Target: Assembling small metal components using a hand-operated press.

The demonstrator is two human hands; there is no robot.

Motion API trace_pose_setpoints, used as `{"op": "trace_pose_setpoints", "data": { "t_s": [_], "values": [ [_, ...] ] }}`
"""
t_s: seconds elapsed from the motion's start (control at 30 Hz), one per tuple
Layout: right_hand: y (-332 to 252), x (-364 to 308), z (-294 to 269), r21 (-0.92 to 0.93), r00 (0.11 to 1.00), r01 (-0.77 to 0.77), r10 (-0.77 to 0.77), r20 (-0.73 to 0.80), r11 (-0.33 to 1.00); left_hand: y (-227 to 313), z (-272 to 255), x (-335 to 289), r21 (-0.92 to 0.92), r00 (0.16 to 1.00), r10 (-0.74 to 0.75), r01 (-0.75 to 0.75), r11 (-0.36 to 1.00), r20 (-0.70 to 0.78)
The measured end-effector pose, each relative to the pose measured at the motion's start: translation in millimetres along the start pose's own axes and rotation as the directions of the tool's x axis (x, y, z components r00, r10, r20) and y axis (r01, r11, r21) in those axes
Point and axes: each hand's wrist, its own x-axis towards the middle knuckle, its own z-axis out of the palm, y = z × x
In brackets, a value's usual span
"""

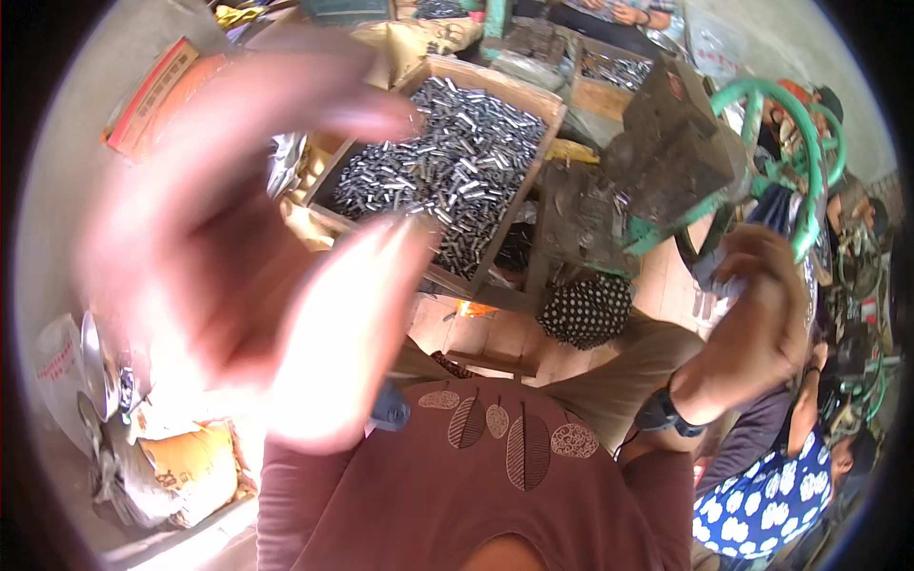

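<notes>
My left hand (pixel 181 257) looms large and blurred, close up on the left. Its thumb and forefinger are spread apart, with nothing visible between their tips. Behind and below it lies a wooden tray (pixel 545 95) filled with small shiny metal tubes (pixel 466 171). At the right, my right hand (pixel 766 285) is raised beside the lower end of a green curved press handle (pixel 811 162). Its fingers are curled; what they close on is hidden and smeared. A dark, greasy metal press block (pixel 676 124) stands between the tray and that hand.
A dotted black cloth bundle (pixel 586 311) sits by my knee under the worn press bed (pixel 581 214). Another box of metal parts (pixel 614 71) is at the back, near a seated person (pixel 619 14). Someone in a blue flowered garment (pixel 766 504) is close on my right. Sacks (pixel 190 466) lie lower left.
</notes>
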Motion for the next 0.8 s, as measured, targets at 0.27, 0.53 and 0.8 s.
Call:
{"op": "trace_pose_setpoints", "data": {
  "t_s": [0.27, 0.53, 0.8],
  "values": [
    [89, -97, 134, -0.027, 0.631, -0.406, 0.302, 0.714, 0.913, -123, 41, -191, 0.629, 0.114, -0.686, 0.315, 0.711, 0.718],
    [126, -131, 171, -0.187, 0.476, -0.116, 0.220, 0.852, 0.976, -135, 99, -242, 0.312, 0.595, -0.461, 0.342, 0.887, 0.659],
    [160, -118, 209, -0.286, 0.516, 0.092, 0.200, 0.833, 0.954, -169, 113, -241, 0.198, 0.604, -0.599, 0.598, 0.777, 0.526]
  ]
}}
